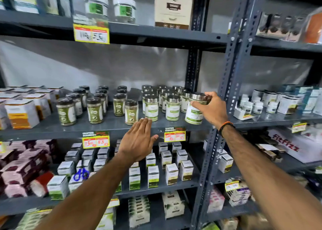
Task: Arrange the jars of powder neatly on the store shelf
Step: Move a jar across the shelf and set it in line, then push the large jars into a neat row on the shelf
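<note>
My right hand (210,107) grips the silver lid of a white-and-green powder jar (194,114) standing at the right front of the middle shelf (108,125). To its left, silver-lidded jars (172,107) stand in rows of several. Further left are dark-lidded jars (95,110) of greenish powder, one of them (131,112) standing forward and apart. My left hand (138,140) hovers flat, fingers together, in front of the shelf edge below that jar, holding nothing.
A steel upright (228,83) stands just right of the held jar. White and orange boxes (20,112) fill the shelf's left end. Small boxes (171,173) sit on the shelf below. Yellow price tags (174,134) hang on the shelf edge.
</note>
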Motion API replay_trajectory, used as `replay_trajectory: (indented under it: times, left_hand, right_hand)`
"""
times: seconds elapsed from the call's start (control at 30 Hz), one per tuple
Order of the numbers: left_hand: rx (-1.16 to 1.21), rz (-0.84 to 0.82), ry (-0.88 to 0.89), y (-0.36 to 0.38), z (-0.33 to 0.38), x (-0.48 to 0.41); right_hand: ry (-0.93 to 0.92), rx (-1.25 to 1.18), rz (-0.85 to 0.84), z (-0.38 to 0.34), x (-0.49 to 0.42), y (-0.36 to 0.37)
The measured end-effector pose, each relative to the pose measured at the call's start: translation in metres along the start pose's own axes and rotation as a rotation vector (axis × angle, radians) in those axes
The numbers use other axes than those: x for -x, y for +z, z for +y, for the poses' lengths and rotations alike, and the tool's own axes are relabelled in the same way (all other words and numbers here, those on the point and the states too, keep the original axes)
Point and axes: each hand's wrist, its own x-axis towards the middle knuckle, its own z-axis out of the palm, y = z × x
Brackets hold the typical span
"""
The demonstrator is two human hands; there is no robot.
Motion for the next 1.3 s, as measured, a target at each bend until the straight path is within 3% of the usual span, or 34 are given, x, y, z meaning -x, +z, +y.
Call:
replay_trajectory:
  times: [0.43,0.73,1.0,1.3]
  left_hand:
    - [-0.090,-0.066,-0.061,0.057,-0.004,-0.039]
    - [-0.123,-0.057,-0.055,0.061,-0.004,-0.038]
    - [-0.100,-0.057,-0.063,0.057,-0.003,-0.038]
    - [-0.105,-0.057,-0.061,0.056,-0.008,-0.031]
  right_hand:
    - [0.037,-0.048,0.008,0.072,-0.051,0.044]
    - [0.058,-0.053,-0.028,0.093,-0.056,0.065]
    - [0.129,0.069,-0.177,0.109,-0.037,0.063]
    - [0.131,0.095,-0.191,0.113,-0.043,0.071]
